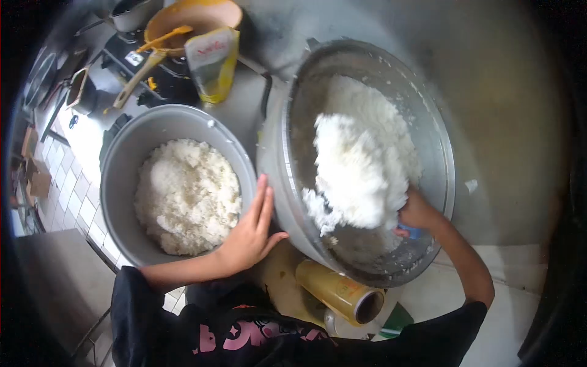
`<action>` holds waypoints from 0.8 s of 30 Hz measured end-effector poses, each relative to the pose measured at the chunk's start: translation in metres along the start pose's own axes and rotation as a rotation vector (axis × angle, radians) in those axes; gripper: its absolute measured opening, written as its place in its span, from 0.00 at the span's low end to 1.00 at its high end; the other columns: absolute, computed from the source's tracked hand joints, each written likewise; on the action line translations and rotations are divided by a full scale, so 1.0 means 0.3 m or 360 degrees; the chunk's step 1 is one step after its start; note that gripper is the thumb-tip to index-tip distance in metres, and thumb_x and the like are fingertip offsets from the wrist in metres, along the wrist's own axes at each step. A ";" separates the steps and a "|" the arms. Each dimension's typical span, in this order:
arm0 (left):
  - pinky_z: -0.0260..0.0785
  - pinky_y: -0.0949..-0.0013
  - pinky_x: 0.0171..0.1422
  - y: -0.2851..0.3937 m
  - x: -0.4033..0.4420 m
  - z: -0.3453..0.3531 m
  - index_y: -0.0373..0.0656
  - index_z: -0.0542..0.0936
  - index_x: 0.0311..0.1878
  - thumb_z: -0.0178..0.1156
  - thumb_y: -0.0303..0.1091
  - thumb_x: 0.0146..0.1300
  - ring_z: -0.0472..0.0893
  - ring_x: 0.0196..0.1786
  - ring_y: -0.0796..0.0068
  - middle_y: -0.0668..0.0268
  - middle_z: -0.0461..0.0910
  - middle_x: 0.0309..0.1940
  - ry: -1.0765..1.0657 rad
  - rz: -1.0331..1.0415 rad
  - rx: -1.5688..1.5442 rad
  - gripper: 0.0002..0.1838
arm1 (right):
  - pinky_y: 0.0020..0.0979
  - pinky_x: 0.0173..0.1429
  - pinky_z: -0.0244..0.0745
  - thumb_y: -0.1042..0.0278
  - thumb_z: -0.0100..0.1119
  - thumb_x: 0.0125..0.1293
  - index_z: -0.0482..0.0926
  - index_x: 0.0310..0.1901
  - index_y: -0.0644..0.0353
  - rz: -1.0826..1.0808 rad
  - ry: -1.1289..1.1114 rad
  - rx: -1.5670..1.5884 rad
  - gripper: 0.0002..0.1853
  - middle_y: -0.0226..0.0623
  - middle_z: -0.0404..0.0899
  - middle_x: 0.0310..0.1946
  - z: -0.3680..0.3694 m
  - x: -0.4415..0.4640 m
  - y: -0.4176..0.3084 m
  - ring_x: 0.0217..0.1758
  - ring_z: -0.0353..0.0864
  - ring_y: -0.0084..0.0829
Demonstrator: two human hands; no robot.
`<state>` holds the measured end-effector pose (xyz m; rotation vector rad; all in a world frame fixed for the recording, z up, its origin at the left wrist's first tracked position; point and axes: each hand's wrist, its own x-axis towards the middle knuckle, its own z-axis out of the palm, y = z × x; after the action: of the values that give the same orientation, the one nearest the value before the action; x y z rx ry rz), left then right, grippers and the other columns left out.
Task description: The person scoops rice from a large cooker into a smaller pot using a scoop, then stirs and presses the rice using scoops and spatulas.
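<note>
The right hand (420, 211) is reaching inside the large metal basin (273, 150), by its near right wall, and is gripping a blue handle (412, 232). The handle is showing only in part, so its long axis is hard to tell; white rice (358, 165) is heaping up just beyond the hand, covering whatever lies there. The basin's oval opening is facing upward, its long axis running from far left to near right, and grains are clinging to its inner wall.

Left of the basin, a grey pot (116, 196) is standing open and holding a broad mound of paler rice (188, 199). The left hand (247, 235) is stretching open, fingers extended, beside the basin's outer left wall; contact is unclear. Beyond the basin's far left, a yellow pouch (213, 64) is standing; a film roll (339, 292) is lying at its near side.
</note>
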<state>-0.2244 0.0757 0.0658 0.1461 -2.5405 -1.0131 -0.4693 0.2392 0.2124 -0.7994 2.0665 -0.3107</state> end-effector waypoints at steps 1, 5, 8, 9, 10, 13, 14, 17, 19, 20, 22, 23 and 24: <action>0.58 0.59 0.65 0.009 -0.007 -0.002 0.18 0.45 0.62 0.60 0.40 0.56 0.53 0.65 0.35 0.32 0.38 0.65 0.0023 -0.0013 0.0031 0.45 | 0.28 0.17 0.66 0.75 0.47 0.60 0.71 0.31 0.67 -0.0119 -0.0163 0.0305 0.05 0.35 0.68 0.10 -0.025 -0.016 -0.086 0.11 0.68 0.25; 0.52 0.58 0.68 0.035 -0.041 0.011 0.18 0.45 0.63 0.57 0.37 0.58 0.51 0.66 0.36 0.33 0.37 0.65 -0.0045 -0.0084 -0.0160 0.42 | 0.26 0.18 0.64 0.74 0.49 0.60 0.72 0.34 0.65 -0.0576 0.0054 0.0242 0.04 0.35 0.70 0.13 0.006 -0.036 -0.419 0.11 0.68 0.23; 0.49 0.57 0.69 0.037 -0.064 0.028 0.18 0.45 0.63 0.56 0.35 0.58 0.48 0.68 0.38 0.33 0.38 0.66 -0.0056 -0.0041 -0.0098 0.41 | 0.28 0.21 0.66 0.75 0.50 0.60 0.70 0.39 0.63 -0.0987 0.0282 -0.0028 0.06 0.38 0.71 0.16 0.123 -0.009 -0.556 0.15 0.70 0.27; 0.48 0.57 0.70 0.031 -0.064 0.034 0.19 0.46 0.63 0.56 0.37 0.58 0.48 0.68 0.39 0.33 0.40 0.65 -0.0086 -0.0001 0.0033 0.41 | 0.29 0.22 0.66 0.75 0.50 0.59 0.70 0.41 0.62 -0.1099 0.0345 -0.0113 0.08 0.39 0.71 0.17 0.160 -0.002 -0.590 0.16 0.70 0.29; 0.47 0.57 0.70 0.025 -0.070 0.041 0.20 0.46 0.63 0.56 0.38 0.57 0.47 0.69 0.41 0.33 0.41 0.65 -0.0124 0.0041 0.0158 0.41 | 0.30 0.24 0.66 0.75 0.50 0.59 0.69 0.43 0.61 -0.1190 0.0406 -0.0183 0.09 0.39 0.71 0.19 0.195 0.004 -0.619 0.18 0.71 0.30; 0.46 0.57 0.70 0.025 -0.076 0.058 0.21 0.49 0.63 0.55 0.43 0.57 0.47 0.69 0.45 0.37 0.47 0.65 -0.0194 0.0027 0.0366 0.41 | 0.33 0.27 0.67 0.75 0.50 0.58 0.67 0.48 0.59 -0.1387 0.0589 -0.0365 0.15 0.42 0.71 0.22 0.277 0.006 -0.677 0.22 0.72 0.34; 0.47 0.55 0.70 0.030 -0.084 0.056 0.22 0.50 0.63 0.55 0.44 0.57 0.50 0.69 0.45 0.39 0.49 0.65 -0.0191 0.0011 0.0401 0.41 | 0.33 0.28 0.68 0.76 0.50 0.58 0.67 0.50 0.58 -0.1422 0.0646 -0.0404 0.16 0.42 0.71 0.24 0.295 0.000 -0.689 0.23 0.72 0.36; 0.53 0.54 0.66 0.074 -0.094 -0.006 0.27 0.57 0.62 0.52 0.47 0.59 0.59 0.64 0.46 0.44 0.59 0.60 -0.0102 0.0018 0.0668 0.36 | 0.36 0.32 0.69 0.76 0.51 0.57 0.65 0.55 0.56 -0.1475 0.0840 -0.0554 0.22 0.45 0.71 0.27 0.325 -0.031 -0.714 0.28 0.73 0.40; 0.59 0.56 0.63 0.105 -0.139 -0.062 0.34 0.62 0.62 0.49 0.51 0.61 0.62 0.63 0.47 0.50 0.66 0.58 -0.0122 0.0053 0.0942 0.34 | 0.38 0.34 0.70 0.76 0.51 0.57 0.63 0.59 0.55 -0.1439 0.0938 -0.0684 0.25 0.46 0.71 0.30 0.341 -0.060 -0.725 0.30 0.74 0.43; 0.59 0.56 0.63 0.127 -0.184 -0.091 0.34 0.62 0.62 0.49 0.51 0.61 0.62 0.63 0.47 0.50 0.66 0.58 -0.0123 0.0055 0.0944 0.34 | 0.39 0.35 0.70 0.77 0.51 0.57 0.63 0.60 0.54 -0.1384 0.0943 -0.0778 0.27 0.47 0.72 0.31 0.357 -0.079 -0.730 0.32 0.75 0.45; 0.64 0.60 0.59 0.148 -0.290 -0.189 0.35 0.66 0.59 0.50 0.50 0.60 0.68 0.58 0.50 0.50 0.70 0.53 -0.0503 0.0367 0.0863 0.31 | 0.40 0.37 0.71 0.76 0.51 0.57 0.64 0.61 0.53 -0.1210 0.0832 -0.0993 0.27 0.47 0.72 0.32 0.404 -0.126 -0.746 0.33 0.75 0.46; 0.64 0.60 0.59 0.135 -0.326 -0.250 0.35 0.66 0.59 0.50 0.50 0.60 0.68 0.58 0.50 0.50 0.70 0.53 -0.0511 0.0376 0.0870 0.31 | 0.40 0.37 0.71 0.75 0.52 0.57 0.65 0.60 0.52 -0.1139 0.0770 -0.1083 0.26 0.46 0.72 0.32 0.430 -0.152 -0.758 0.33 0.75 0.45; 0.66 0.62 0.56 0.111 -0.358 -0.320 0.37 0.69 0.56 0.52 0.49 0.60 0.71 0.54 0.52 0.52 0.73 0.49 -0.0693 0.0426 0.0369 0.28 | 0.40 0.37 0.71 0.75 0.52 0.58 0.67 0.59 0.52 -0.1070 0.0706 -0.1175 0.24 0.46 0.72 0.32 0.455 -0.177 -0.770 0.33 0.75 0.45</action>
<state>-0.0861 0.0645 0.1165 -0.3829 -2.9579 -0.7024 -0.2394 0.1072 0.2793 -2.0378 2.2696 -0.0690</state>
